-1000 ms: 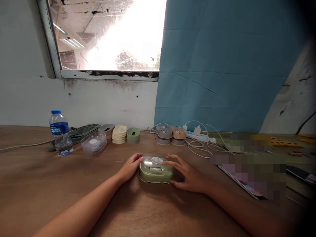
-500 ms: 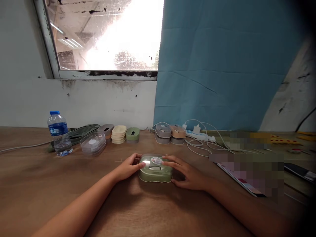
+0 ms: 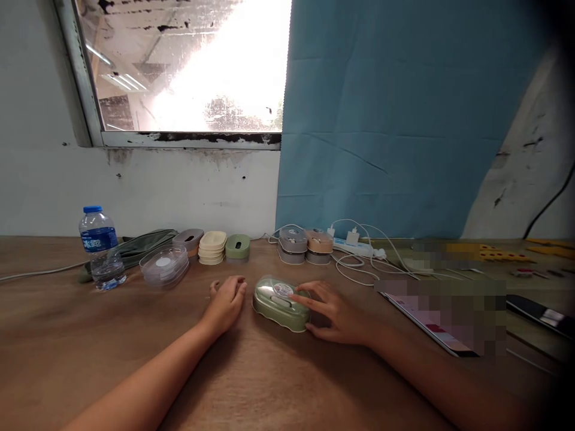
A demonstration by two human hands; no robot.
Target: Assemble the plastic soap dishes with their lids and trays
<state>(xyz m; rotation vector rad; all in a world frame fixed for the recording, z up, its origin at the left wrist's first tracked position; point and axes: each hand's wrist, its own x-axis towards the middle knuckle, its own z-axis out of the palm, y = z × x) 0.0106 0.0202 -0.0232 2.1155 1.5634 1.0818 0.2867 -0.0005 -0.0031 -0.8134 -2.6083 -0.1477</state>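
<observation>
A green soap box with a clear lid (image 3: 276, 304) lies on the wooden table (image 3: 269, 383) in front of me, turned at a slant. My right hand (image 3: 336, 312) holds its right end, fingers on the lid and thumb at the front side. My left hand (image 3: 226, 301) rests flat on the table just left of the box, fingers spread, not touching it.
Along the wall stand a water bottle (image 3: 99, 246), a stack of clear lids (image 3: 164, 267), grey (image 3: 189, 239), cream (image 3: 212, 247) and green (image 3: 237, 246) trays, two closed boxes (image 3: 305, 246), a power strip with white cables (image 3: 356, 247). A tablet (image 3: 426, 323) lies right.
My left hand has let go of the green box and drawn back to the left. The box has turned and slid slightly under my right hand. The view shifted a little.
</observation>
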